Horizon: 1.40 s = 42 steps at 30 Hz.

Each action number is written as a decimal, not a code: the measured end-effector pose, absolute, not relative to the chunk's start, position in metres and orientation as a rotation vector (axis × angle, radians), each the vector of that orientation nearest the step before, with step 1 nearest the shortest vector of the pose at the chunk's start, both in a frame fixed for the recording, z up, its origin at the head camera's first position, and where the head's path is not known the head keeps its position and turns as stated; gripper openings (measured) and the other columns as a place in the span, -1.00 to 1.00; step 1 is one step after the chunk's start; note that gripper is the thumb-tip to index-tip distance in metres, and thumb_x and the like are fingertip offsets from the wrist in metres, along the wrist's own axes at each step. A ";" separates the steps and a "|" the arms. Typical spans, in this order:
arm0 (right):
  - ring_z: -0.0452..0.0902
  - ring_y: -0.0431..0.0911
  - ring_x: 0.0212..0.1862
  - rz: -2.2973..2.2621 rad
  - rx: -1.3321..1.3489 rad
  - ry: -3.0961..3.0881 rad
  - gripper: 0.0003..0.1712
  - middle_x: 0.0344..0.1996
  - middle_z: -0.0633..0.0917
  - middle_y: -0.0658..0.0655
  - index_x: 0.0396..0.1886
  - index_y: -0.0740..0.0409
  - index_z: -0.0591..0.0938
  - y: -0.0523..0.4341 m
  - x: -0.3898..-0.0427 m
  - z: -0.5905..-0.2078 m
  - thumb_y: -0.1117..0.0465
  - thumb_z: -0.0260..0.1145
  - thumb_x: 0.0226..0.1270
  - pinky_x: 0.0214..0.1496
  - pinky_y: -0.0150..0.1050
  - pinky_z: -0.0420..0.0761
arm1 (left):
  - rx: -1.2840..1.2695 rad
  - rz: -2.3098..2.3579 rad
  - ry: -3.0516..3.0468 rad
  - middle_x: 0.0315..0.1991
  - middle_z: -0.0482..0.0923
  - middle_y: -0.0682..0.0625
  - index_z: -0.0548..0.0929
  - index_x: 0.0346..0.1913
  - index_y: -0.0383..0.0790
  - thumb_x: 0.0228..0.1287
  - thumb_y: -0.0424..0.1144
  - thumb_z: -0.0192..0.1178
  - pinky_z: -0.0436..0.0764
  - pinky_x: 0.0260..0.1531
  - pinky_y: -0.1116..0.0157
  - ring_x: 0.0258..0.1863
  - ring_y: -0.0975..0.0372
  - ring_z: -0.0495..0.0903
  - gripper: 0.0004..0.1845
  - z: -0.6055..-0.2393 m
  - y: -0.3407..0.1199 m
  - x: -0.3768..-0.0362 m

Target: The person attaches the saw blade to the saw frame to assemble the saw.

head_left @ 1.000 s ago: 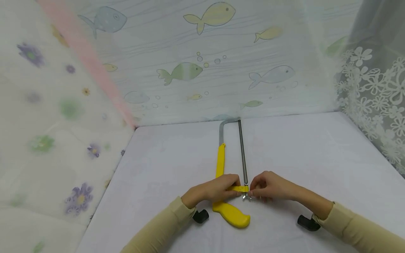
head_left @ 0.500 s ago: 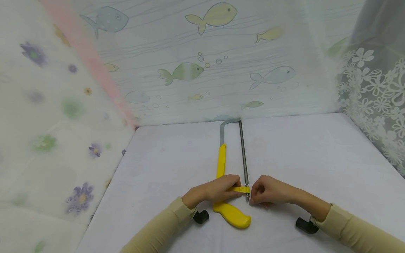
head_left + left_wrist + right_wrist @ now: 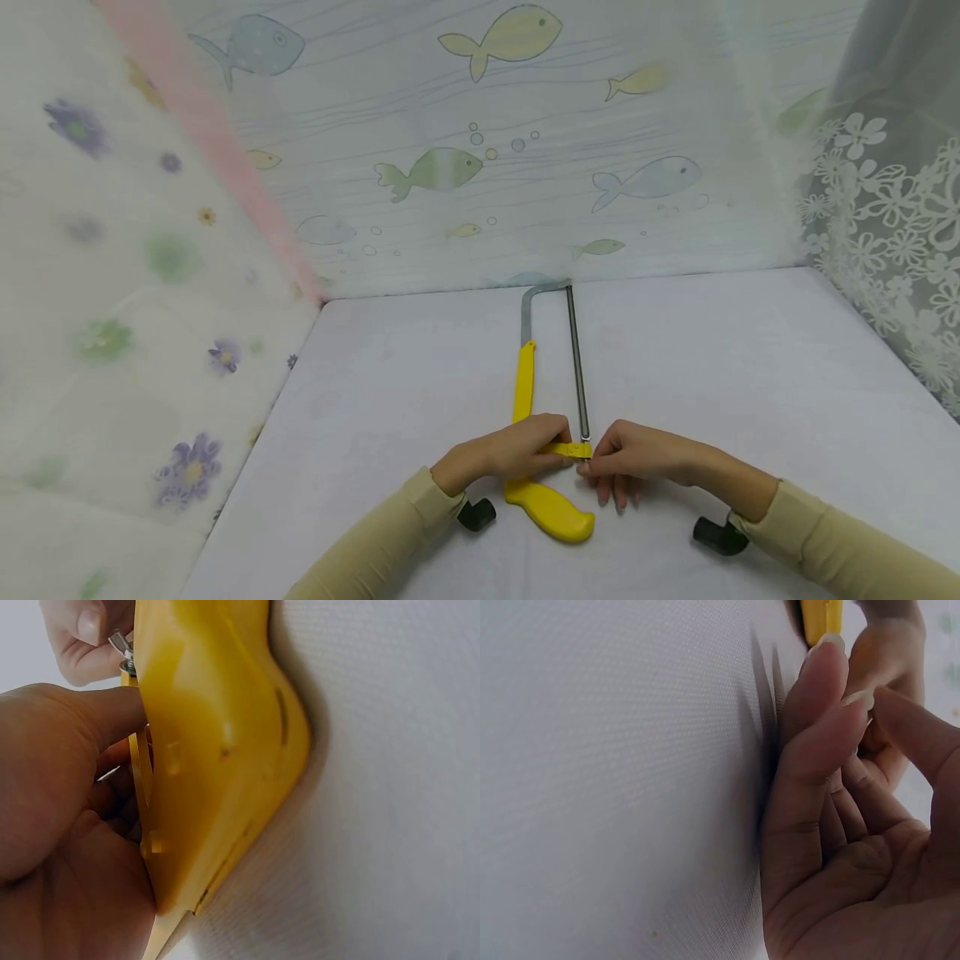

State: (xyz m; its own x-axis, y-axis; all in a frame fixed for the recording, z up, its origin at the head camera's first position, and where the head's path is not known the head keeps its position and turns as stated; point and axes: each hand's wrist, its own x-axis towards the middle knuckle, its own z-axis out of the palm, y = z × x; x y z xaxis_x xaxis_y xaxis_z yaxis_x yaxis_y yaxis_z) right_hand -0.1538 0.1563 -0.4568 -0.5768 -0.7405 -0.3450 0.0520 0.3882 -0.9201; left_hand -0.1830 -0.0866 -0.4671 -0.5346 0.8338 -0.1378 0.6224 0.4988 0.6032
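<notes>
White textured tabletop (image 3: pixel 750 375); both hands grip yellow plastic hacksaw (image 3: pixel 528 392).

Bright, even, soft light in all three views.
Shadows are faint; the head view bends and blurs toward its edges, and both wrist views are soft at close range, without glare.
</notes>
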 end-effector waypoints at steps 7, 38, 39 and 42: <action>0.54 -0.21 -0.63 -1.277 -0.583 1.847 -0.63 -0.51 0.75 0.24 -0.38 0.29 0.77 0.157 -0.154 -0.454 0.09 0.29 0.52 -0.60 -0.42 0.45 | 1.199 0.698 2.330 -0.24 0.50 0.15 0.51 -0.09 -0.13 0.53 -0.18 0.19 0.42 -0.19 0.50 -0.25 0.37 0.41 -0.89 -0.466 -0.086 -0.183; 0.54 -0.18 -0.59 -1.258 -0.578 1.871 -0.63 -0.51 0.74 0.20 -0.41 0.28 0.77 0.155 -0.151 -0.450 0.08 0.33 0.47 -0.59 -0.39 0.41 | 1.205 0.698 2.331 -0.25 0.48 0.14 0.51 -0.09 -0.13 0.54 -0.17 0.19 0.41 -0.23 0.50 -0.27 0.36 0.39 -0.88 -0.467 -0.087 -0.183; 0.54 -0.17 -0.59 -1.261 -0.567 1.874 -0.62 -0.51 0.74 0.22 -0.41 0.28 0.77 0.155 -0.150 -0.449 0.07 0.32 0.48 -0.59 -0.39 0.41 | 1.206 0.695 2.333 -0.25 0.48 0.14 0.51 -0.09 -0.13 0.54 -0.17 0.19 0.41 -0.23 0.50 -0.27 0.36 0.39 -0.88 -0.467 -0.087 -0.183; 0.56 -0.18 -0.61 -1.269 -0.541 1.886 -0.59 -0.52 0.74 0.24 -0.40 0.30 0.77 0.154 -0.150 -0.449 0.05 0.29 0.51 -0.61 -0.40 0.43 | 1.198 0.697 2.330 -0.25 0.48 0.14 0.51 -0.09 -0.13 0.54 -0.17 0.19 0.42 -0.22 0.49 -0.26 0.36 0.40 -0.88 -0.467 -0.087 -0.183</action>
